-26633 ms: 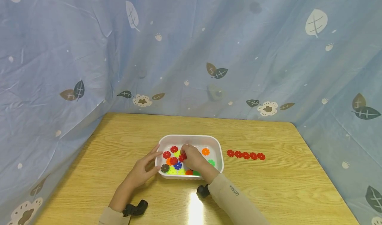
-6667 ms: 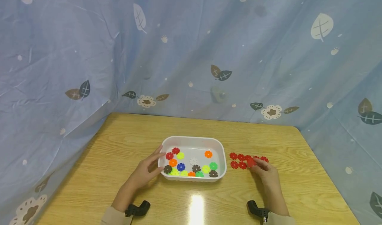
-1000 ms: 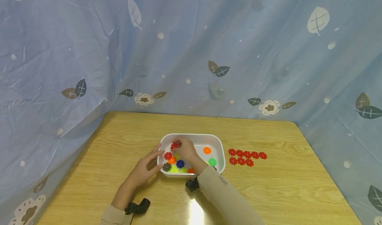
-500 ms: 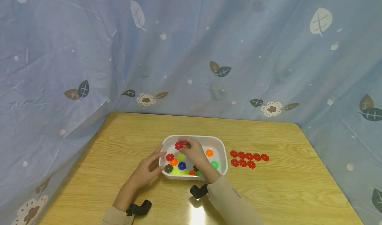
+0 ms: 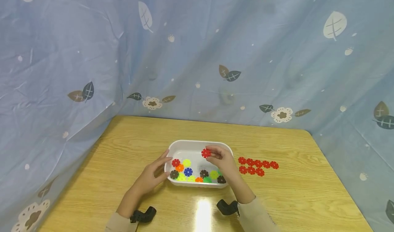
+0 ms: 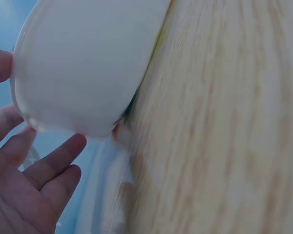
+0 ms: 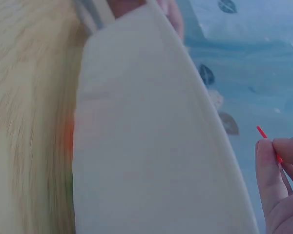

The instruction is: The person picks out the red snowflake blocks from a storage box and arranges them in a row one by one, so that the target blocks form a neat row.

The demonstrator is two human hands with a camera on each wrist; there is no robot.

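My right hand (image 5: 225,161) pinches a red interlocking snowflake disc (image 5: 205,153) between thumb and fingers over the right part of a white plastic tray (image 5: 187,144). In the right wrist view the disc (image 7: 261,131) shows edge-on between the fingertips, above the tray's rim. My left hand (image 5: 149,175) rests at the tray's left end, thumb and fingers spread at the rim. From the left wrist, its fingers (image 6: 58,161) look fairly straight against the tray's outer wall. Inside lie another red disc (image 5: 175,162) and several orange, yellow, blue, brown and green ones.
Right of the tray, red discs lie on the wooden table (image 5: 295,184) in two rows, a longer back row (image 5: 258,163) and a shorter front row (image 5: 251,171) of three. A blue patterned curtain (image 5: 197,54) hangs behind and at both sides.
My right hand has taken a red disc from the tray's back left and carried it rightward. Earlier, the front row grew to three discs. The left hand has stayed at the tray.
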